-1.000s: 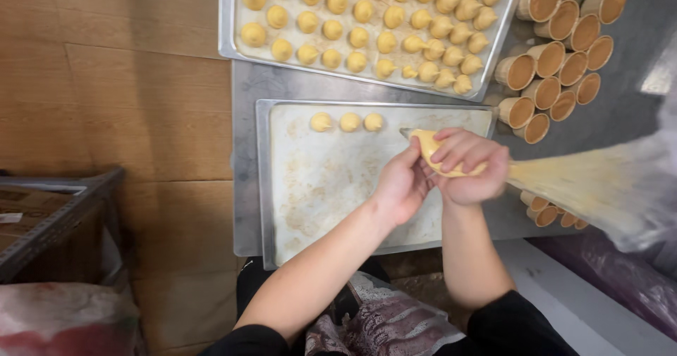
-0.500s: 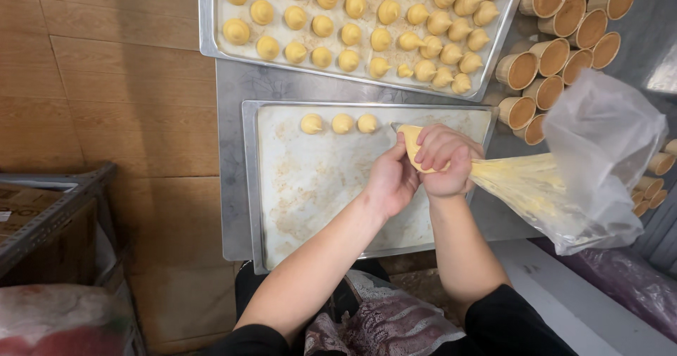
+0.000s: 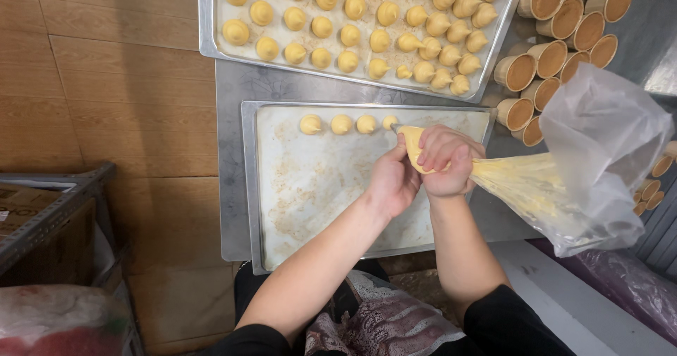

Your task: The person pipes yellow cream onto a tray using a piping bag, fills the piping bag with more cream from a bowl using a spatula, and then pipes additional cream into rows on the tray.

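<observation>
My right hand [image 3: 446,160] squeezes a clear piping bag [image 3: 564,179] filled with yellow dough, its tip touching a small fourth blob [image 3: 390,122] on the near baking tray [image 3: 248,186]. My left hand [image 3: 393,181] steadies the bag's tip from below. Three finished dough mounds [image 3: 340,124] sit in a row along the tray's far edge, left of the tip. The tray's floured sheet is otherwise bare.
A second tray [image 3: 206,38] beyond it is packed with several piped mounds. Stacked brown paper cups [image 3: 550,38] lie to the right on the steel table [image 3: 229,208]. A metal rack [image 3: 49,215] and a plastic-wrapped bundle [image 3: 63,324] stand at left on the wooden floor.
The bag's loose end has swung up and back to the right. A fourth blob has appeared beside the three mounds at the tip. Both hands stay at the tray's far right.
</observation>
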